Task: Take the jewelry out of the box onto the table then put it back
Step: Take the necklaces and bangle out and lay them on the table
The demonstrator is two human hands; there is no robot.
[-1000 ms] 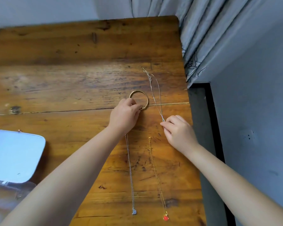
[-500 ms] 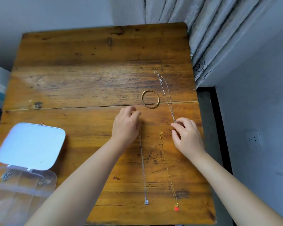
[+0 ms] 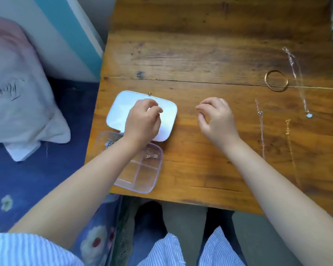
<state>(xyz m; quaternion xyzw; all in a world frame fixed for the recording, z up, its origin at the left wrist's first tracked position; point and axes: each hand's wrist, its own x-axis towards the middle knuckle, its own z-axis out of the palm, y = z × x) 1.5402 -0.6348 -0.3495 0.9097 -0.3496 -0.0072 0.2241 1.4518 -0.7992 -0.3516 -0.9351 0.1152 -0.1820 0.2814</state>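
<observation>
A clear compartment box (image 3: 142,179) sits at the wooden table's (image 3: 210,54) front left, its white lid (image 3: 121,106) hinged open and lying flat behind it. Small silver pieces (image 3: 152,154) lie in a rear compartment. My left hand (image 3: 142,121) hovers over the lid with fingers curled, and nothing shows in it. My right hand (image 3: 215,120) hangs loosely curled over bare wood beside the lid, holding nothing. At the right lie a gold bangle (image 3: 276,83), a silver pendant necklace (image 3: 298,77), a silver chain (image 3: 261,131) and a gold chain (image 3: 290,146).
A white pillow (image 3: 17,93) and blue floral bedding (image 3: 37,179) lie left of the table. A teal and white panel (image 3: 69,35) stands behind them. The table's front edge (image 3: 181,198) is over my knees.
The view has swung left. Both hands moved left, away from the bangle and necklaces. My right hand let go of the pendant necklace, and my left hand now hovers over the box lid.
</observation>
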